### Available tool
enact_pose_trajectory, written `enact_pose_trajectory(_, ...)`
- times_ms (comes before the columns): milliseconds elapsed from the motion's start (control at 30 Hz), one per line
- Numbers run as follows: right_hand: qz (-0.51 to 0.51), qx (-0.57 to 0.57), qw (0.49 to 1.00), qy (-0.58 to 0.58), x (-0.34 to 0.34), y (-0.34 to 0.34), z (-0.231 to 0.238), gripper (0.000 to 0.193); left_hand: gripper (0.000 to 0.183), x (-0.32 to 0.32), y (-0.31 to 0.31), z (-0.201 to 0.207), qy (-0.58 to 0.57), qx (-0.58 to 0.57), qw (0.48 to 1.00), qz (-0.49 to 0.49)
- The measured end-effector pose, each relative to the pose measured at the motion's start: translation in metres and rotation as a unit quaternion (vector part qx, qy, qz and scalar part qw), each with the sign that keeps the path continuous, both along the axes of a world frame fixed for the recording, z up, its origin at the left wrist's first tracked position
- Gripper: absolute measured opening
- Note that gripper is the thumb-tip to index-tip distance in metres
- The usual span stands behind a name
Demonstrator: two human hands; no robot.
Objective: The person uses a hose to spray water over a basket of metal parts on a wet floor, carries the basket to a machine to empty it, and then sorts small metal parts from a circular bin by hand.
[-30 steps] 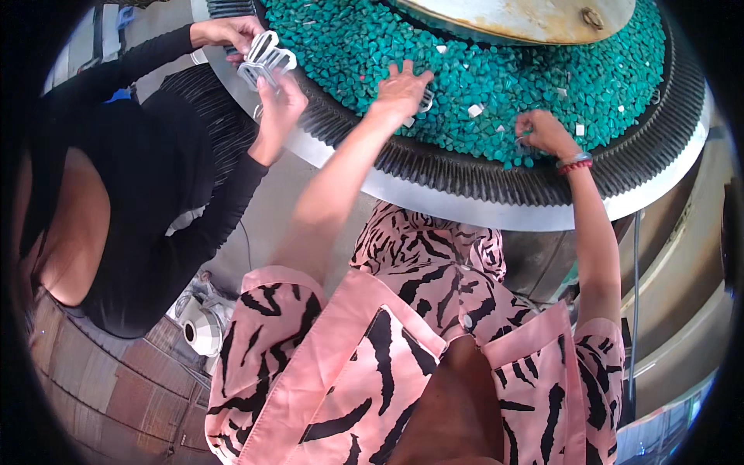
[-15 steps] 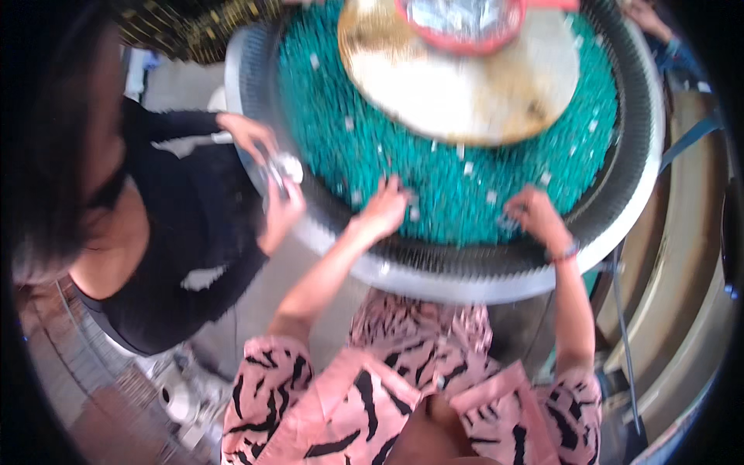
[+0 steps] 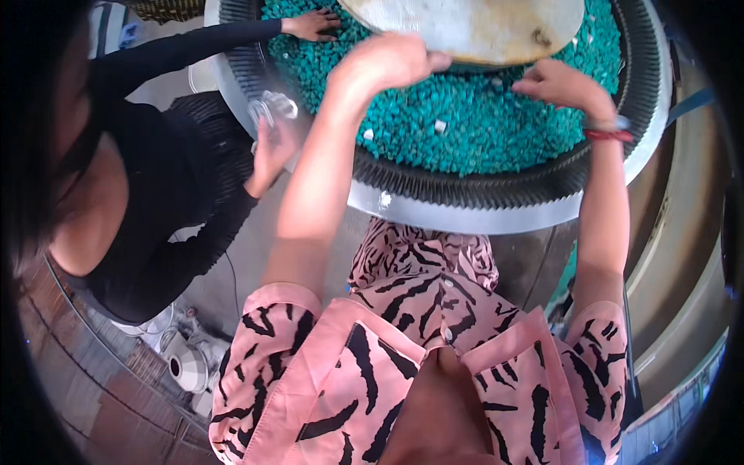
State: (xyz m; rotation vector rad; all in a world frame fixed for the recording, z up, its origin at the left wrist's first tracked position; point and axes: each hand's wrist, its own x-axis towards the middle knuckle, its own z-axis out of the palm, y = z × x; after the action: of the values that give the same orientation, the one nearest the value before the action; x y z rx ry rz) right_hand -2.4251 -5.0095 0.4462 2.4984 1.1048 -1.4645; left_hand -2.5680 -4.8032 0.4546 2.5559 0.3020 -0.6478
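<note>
- Green pebbles [image 3: 465,143] fill the round tub [image 3: 465,222], lying between its ribbed black wall and a stained, pale round cover [image 3: 465,31]; pale square chips [image 3: 440,125] sit among them.
- The left hand [image 3: 387,62], blurred, overlaps the cover's near edge in view, fingers seemingly curled; whether it holds anything, I cannot tell.
- The right hand [image 3: 564,84] bends its fingertips towards the pebbles beside that edge; its grip is unclear. The hands are apart.
- Here, light, shallow finger strokes should work best, with knuckles clear of the cover.
- Leftward, a co-worker's hand [image 3: 316,25] touches the pebbles.
</note>
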Motion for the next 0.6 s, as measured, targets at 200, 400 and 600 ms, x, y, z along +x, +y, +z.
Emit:
enact_pose_trajectory(200,0.051,0.275,0.956,-0.085,-0.07,0.022,-0.264,0.041,0.039,-0.046,-0.01,-0.267,-0.052,0.057,0.996,0.052)
enact_pose_trajectory(400,-0.085,0.125,0.984,-0.095,-0.086,0.05,-0.309,0.044,0.044,-0.006,-0.022,-0.305,0.098,0.078,0.991,0.045)
enact_pose_trajectory(600,-0.068,0.033,0.983,0.168,-0.064,0.03,-0.312,0.071,0.064,-0.002,-0.006,-0.314,0.291,-0.017,0.951,-0.1)
